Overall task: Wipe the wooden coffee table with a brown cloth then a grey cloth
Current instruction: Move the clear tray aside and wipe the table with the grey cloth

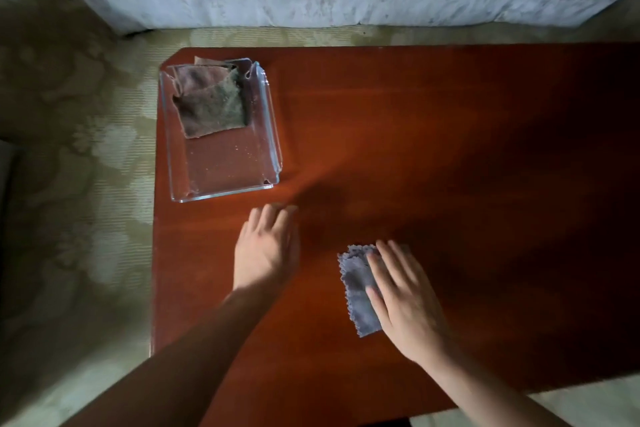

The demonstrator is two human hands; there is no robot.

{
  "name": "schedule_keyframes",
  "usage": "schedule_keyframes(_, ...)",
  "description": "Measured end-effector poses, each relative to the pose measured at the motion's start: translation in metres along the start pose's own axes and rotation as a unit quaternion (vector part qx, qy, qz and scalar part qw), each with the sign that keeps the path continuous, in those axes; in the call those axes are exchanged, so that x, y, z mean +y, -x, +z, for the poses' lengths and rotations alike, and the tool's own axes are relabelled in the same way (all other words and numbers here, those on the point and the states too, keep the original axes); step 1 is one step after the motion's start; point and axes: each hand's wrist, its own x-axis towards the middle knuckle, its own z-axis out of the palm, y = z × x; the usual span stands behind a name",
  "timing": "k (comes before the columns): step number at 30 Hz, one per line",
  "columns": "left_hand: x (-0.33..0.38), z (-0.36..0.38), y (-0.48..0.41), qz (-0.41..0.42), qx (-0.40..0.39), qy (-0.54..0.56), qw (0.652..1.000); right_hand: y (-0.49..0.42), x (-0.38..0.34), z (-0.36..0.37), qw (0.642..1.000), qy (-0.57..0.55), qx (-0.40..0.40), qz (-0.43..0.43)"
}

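Reddish wooden coffee table (pixel 450 149) fills the view. Nearest, the right hand (pixel 405 302) presses flat, fingers spread, on a grey cloth (pixel 356 291); the left hand (pixel 266 246) lies open beside it. Farther left, a clear tray (pixel 221 187) holds a brown cloth (pixel 211 107).

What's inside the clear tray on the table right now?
The clear tray holds a brown cloth bunched at its far end, the near half bare. Whatever lies under the cloth is hidden.

reddish-brown wooden surface (pixel 415 135) | clear rectangular acrylic tray (pixel 221 180) far left | grey scallop-edged cloth (pixel 358 291) flat, near centre
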Motion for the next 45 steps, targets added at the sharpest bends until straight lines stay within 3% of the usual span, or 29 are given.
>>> schedule_keyframes(3,0.031,0.026,-0.015,-0.033,-0.031,0.032,0.998,0.028,0.007,0.020,0.998,0.023,-0.045,-0.035)
schedule_keyframes(7,0.046,0.048,-0.056,-0.037,-0.019,0.067,0.997,0.004,-0.001,0.029,0.998,0.009,-0.029,-0.052)
schedule_keyframes(12,0.051,0.050,-0.097,-0.126,0.077,0.128,0.981,-0.094,0.001,0.017,0.997,-0.023,-0.018,-0.078)
schedule_keyframes(17,0.055,0.060,-0.112,-0.153,0.121,0.136,0.971,-0.208,0.025,0.003,0.992,-0.033,0.015,-0.122)
schedule_keyframes(20,0.056,0.076,-0.131,-0.195,0.119,0.073,0.971,-0.279,0.046,-0.011,0.993,-0.009,0.011,-0.114)
schedule_keyframes(26,0.072,0.108,-0.165,-0.241,0.050,-0.171,0.954,-0.358,0.136,-0.041,0.997,0.012,-0.006,-0.080)
schedule_keyframes(31,0.073,0.106,-0.162,-0.243,0.042,-0.193,0.950,-0.354,0.209,-0.058,0.999,0.026,-0.006,0.022)
schedule_keyframes(34,0.074,0.106,-0.164,-0.248,0.036,-0.196,0.948,-0.349,0.195,-0.056,0.998,0.047,0.013,0.035)
schedule_keyframes(41,0.072,0.106,-0.164,-0.250,0.032,-0.199,0.947,-0.382,0.078,-0.046,0.994,0.019,0.013,-0.108)
schedule_keyframes(45,0.073,0.105,-0.164,-0.250,0.038,-0.199,0.947,-0.386,0.097,-0.049,0.989,0.015,0.028,-0.143)
